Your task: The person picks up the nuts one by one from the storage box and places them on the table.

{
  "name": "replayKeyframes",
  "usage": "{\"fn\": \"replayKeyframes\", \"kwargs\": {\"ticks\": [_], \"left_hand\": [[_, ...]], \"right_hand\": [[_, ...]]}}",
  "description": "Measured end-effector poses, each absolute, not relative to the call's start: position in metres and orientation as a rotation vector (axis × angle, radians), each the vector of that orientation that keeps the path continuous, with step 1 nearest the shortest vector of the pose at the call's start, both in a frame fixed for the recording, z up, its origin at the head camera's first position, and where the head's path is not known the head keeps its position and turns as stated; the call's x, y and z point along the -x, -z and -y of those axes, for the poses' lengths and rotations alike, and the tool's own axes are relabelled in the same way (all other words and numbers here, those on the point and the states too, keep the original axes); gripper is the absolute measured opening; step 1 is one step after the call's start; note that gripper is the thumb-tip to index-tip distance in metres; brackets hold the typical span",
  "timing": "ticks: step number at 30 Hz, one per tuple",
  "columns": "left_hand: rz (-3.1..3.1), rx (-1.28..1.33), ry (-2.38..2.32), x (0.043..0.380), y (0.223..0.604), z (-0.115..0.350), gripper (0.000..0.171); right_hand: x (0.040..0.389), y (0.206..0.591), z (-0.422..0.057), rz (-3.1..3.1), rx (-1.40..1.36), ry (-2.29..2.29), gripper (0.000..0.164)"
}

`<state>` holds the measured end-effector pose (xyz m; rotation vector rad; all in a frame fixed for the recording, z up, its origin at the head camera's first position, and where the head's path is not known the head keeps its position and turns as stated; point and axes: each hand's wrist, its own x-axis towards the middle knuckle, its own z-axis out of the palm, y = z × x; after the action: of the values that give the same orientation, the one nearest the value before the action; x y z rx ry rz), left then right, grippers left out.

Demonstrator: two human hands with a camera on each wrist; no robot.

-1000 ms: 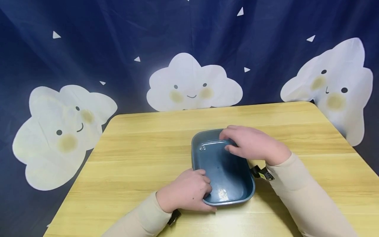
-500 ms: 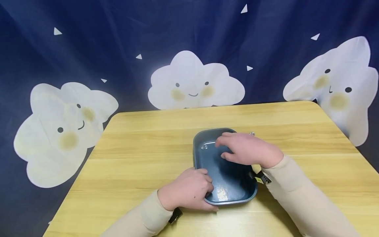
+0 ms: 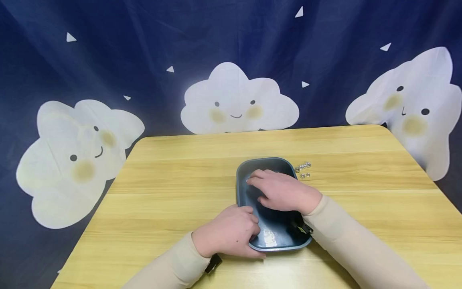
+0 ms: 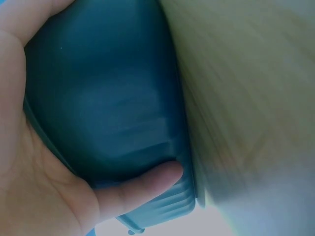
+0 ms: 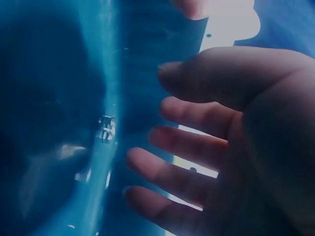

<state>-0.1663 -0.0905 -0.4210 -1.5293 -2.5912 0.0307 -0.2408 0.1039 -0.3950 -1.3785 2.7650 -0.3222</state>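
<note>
A dark blue-green rectangular plastic tray (image 3: 268, 162) stands on the table. My left hand (image 3: 229, 230) holds its near left corner, fingers hooked over the rim and thumb (image 4: 142, 186) along the ribbed outer wall. Over the tray's inside, my right hand (image 3: 283, 192) reaches toward the far left corner. In the right wrist view its fingers are parted, and nothing shows between them. Small shiny metal pieces (image 5: 107, 129), resembling nuts, lie in the tray close to those fingers; in the head view the fingertips mostly cover them.
Several more of the small metal pieces (image 3: 303, 166) lie on the wooden table (image 3: 180, 180), just right of the tray's far right corner. Behind the table hangs a dark blue curtain (image 3: 151, 44) printed with white clouds.
My right hand has moved left and inward from the tray's far right rim, uncovering the small metal pieces on the table. My left hand keeps its grip on the tray.
</note>
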Motion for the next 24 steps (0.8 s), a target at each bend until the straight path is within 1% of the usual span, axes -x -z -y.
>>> {"fn": "replayKeyframes", "kwargs": {"ticks": [5, 10, 16, 21, 24], "left_hand": [[2.594, 1.531, -0.030, 0.1666, 0.4221, 0.0904, 0.052], [2.589, 1.524, -0.025, 0.1660, 0.4225, 0.0909, 0.052], [2.588, 1.526, -0.032, 0.1652, 0.4213, 0.0916, 0.051], [2.585, 1.530, -0.041, 0.1650, 0.4204, 0.0911, 0.051], [2.582, 1.526, -0.040, 0.1650, 0.4206, 0.0915, 0.051]], "right_hand": [[0.2431, 0.3977, -0.1062, -2.683, 1.336, 0.329, 0.048], [0.2459, 0.4012, -0.1096, -2.620, 1.282, 0.303, 0.055], [0.2464, 0.4040, -0.1116, -2.584, 1.276, 0.238, 0.050], [0.2456, 0.4030, -0.1117, -2.580, 1.264, 0.215, 0.050], [0.2463, 0.4032, -0.1109, -2.576, 1.294, 0.215, 0.045]]}}
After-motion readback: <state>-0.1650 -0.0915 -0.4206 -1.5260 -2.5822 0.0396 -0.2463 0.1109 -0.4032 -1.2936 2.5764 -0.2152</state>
